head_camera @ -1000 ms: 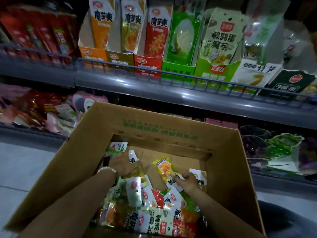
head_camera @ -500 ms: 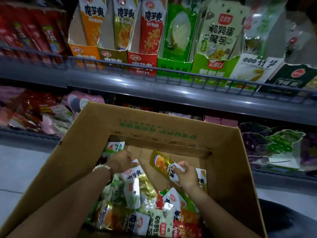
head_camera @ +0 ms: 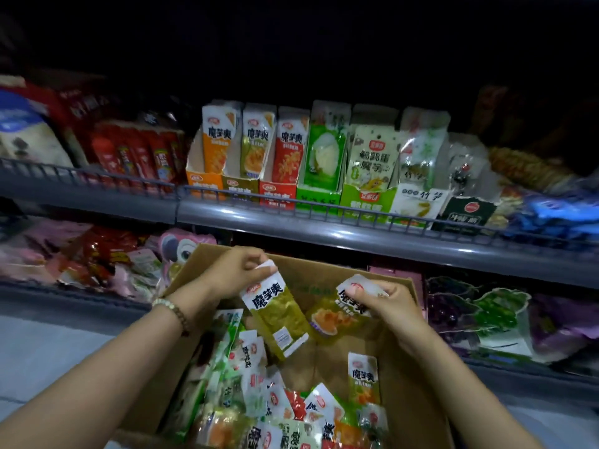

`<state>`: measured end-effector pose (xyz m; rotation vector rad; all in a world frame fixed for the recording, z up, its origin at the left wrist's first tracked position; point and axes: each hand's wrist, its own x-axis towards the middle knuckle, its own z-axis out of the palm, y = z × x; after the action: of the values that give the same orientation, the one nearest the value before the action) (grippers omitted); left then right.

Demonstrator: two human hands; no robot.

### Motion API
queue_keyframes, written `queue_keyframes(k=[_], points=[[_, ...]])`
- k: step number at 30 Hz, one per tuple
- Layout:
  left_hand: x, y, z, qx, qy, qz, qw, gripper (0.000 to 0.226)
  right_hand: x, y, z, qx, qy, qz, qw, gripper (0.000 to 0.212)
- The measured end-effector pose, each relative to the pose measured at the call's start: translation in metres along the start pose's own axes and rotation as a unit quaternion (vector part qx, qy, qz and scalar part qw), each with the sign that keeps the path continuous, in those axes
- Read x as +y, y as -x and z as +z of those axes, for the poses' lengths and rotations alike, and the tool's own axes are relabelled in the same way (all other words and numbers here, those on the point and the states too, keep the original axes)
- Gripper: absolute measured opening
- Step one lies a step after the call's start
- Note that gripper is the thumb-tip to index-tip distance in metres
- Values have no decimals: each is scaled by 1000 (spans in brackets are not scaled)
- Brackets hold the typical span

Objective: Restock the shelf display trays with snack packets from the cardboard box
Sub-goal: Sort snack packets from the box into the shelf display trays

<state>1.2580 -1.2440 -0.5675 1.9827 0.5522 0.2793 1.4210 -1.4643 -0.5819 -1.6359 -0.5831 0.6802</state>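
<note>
While left hand [head_camera: 238, 273] pinches green packet [head_camera: 280, 319] by its top and right hand [head_camera: 389, 306] grips orange packet [head_camera: 327, 319] over box [head_camera: 311, 273], thin pinch may let one slip.

I stand in a shop: grey wire-front shelves [head_camera: 291, 218] w/ display trays [head_camera: 278, 192] full of snack pkts.
</note>
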Motion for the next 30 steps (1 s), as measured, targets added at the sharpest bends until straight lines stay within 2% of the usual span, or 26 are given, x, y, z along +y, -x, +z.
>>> queue_keyframes(k=[4,6,9,13,18,21,23,26,27,28,30], points=[[47,13,-3,-2,-18,47,999,19,-29,16,9,5,-56,8,998,6],[62,17,1,6,11,55,998,16,-39,22,18,-10,-85,22,996,7],[79,18,7,83,52,80,992,11,-46,31,35,-38,-125,31,991,19],[93,19,11,179,68,127,973,11,-57,41,51,-66,-148,27,986,21],[92,21,11,190,59,143,969,10,-71,44,54,-60,-139,26,988,34],[92,23,9,195,29,150,969,9,-74,47,53,-69,-111,9,991,27],[95,27,11,216,-2,141,966,20,-74,46,54,-51,-100,5,994,25],[100,40,21,288,-136,111,941,54,-74,39,56,27,-119,7,993,17],[102,46,27,272,-163,95,944,60,-75,35,56,52,-127,3,991,16],[105,52,34,222,-172,75,957,66,-75,32,56,68,-132,-4,989,16],[105,60,50,68,-107,22,992,80,-79,28,60,81,-127,-12,988,15]])
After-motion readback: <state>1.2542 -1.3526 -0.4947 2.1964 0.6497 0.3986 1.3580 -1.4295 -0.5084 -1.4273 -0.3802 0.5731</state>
